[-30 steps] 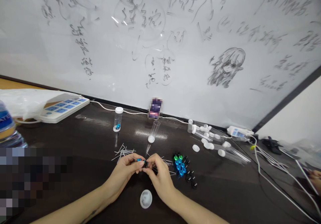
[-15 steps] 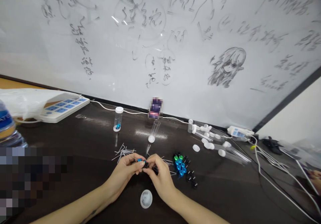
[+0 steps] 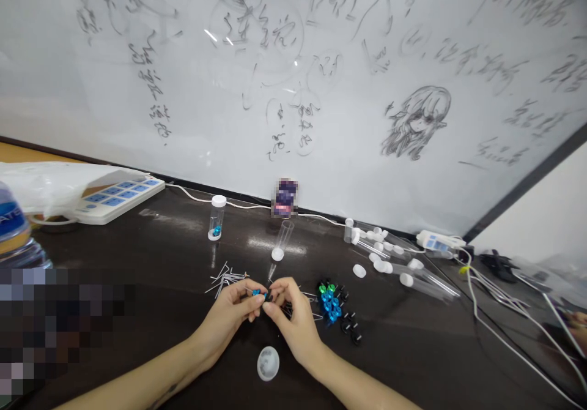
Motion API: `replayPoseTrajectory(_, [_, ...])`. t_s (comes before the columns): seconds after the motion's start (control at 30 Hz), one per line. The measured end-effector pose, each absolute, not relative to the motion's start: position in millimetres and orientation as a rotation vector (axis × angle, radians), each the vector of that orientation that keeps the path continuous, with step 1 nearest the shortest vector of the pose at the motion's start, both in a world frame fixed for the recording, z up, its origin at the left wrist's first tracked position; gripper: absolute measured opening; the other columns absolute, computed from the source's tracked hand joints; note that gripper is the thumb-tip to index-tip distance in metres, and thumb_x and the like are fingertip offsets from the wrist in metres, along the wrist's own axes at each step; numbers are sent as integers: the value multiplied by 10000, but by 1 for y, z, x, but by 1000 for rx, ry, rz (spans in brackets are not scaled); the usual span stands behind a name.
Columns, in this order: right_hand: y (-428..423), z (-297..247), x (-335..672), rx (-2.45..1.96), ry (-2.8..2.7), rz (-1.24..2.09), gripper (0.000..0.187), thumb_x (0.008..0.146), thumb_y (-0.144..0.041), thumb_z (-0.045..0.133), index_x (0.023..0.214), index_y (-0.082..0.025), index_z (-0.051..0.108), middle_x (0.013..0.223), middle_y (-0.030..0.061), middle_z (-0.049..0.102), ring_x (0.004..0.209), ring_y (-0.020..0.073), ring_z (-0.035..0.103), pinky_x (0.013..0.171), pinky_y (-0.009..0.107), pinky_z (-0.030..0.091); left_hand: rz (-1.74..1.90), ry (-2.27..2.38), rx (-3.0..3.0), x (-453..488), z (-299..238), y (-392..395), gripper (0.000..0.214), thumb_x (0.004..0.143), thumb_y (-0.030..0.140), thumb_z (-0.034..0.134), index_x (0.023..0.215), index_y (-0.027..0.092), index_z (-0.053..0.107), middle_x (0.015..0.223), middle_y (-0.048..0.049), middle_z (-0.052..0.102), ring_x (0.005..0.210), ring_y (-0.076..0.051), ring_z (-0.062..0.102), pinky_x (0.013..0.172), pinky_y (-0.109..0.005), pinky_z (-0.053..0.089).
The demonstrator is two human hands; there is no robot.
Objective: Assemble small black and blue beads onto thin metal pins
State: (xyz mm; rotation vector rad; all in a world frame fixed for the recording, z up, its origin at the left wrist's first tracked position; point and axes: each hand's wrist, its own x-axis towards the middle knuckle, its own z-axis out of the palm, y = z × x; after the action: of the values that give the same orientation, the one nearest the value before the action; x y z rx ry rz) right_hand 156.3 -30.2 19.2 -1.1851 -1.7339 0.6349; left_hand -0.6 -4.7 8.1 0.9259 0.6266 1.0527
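I hold a little blue piece (image 3: 256,293) between the thumb and finger of my left hand (image 3: 236,309). It has a dark bit at its right end. The thumb and finger of my right hand (image 3: 293,318) are at that dark bit, one on each side. I cannot tell if they squeeze it or only touch it. A thin metal bit shows at the other end, by my left finger.

The clear tube (image 3: 285,235) stands on its white end on the dark table (image 3: 174,300). My two hands and the blue piece are nearer to me than the clear tube, just in front of it. Closer to me again is a round white cup (image 3: 268,363).

In front of the clear tube, a bit to its left, is a pile of bent metal sticks (image 3: 224,281). More sticks poke out by my right hand, in front of the tube and to its right. Past them, on that same side, are green knobs (image 3: 326,289), blue knobs (image 3: 331,306) and black knobs (image 3: 351,327), all close together.

Left of the clear tube stands a capped tube (image 3: 217,215) with something blue at the bottom. Right of the clear tube is a heap of tubes (image 3: 428,289) and white caps (image 3: 359,270).
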Motion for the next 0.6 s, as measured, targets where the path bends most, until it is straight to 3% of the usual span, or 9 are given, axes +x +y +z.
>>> replayPoseTrajectory(0.07, [-32, 21, 155, -1180, -1752, 566, 240, 797, -233, 631, 1003, -202, 512, 817, -8, 576, 633, 126, 554, 649, 256, 446, 1055, 628, 916, 0, 7, -4, 193, 673, 270, 749, 826, 170, 687, 654, 13, 566, 555, -92, 447, 548, -218, 354])
replayPoseTrajectory(0.2, [-32, 19, 155, -1164, -1791, 516, 98, 825, -174, 581, 914, -200, 550, 728, -18, 564, 669, 142, 552, 659, 255, 438, 1046, 609, 933, -1, 5, -3, 181, 690, 255, 739, 841, 165, 694, 601, 14, 568, 557, -93, 458, 553, -208, 361])
replayPoseTrajectory(0.4, [-30, 19, 157, -1178, -1756, 595, 53, 846, -241, 594, 859, -192, 578, 707, -17, 594, 652, 141, 547, 628, 243, 423, 1065, 558, 874, -1, 5, -3, 167, 723, 259, 718, 855, 156, 709, 685, -20, 607, 632, -115, 508, 655, -227, 418])
replayPoseTrajectory(0.6, [-30, 22, 156, -1173, -1749, 640, 177, 892, -296, 527, 769, -178, 575, 669, -17, 574, 614, 127, 524, 593, 231, 402, 1049, 552, 873, -2, 5, -4, 177, 741, 287, 703, 858, 155, 712, 685, -29, 609, 646, -122, 509, 647, -222, 415])
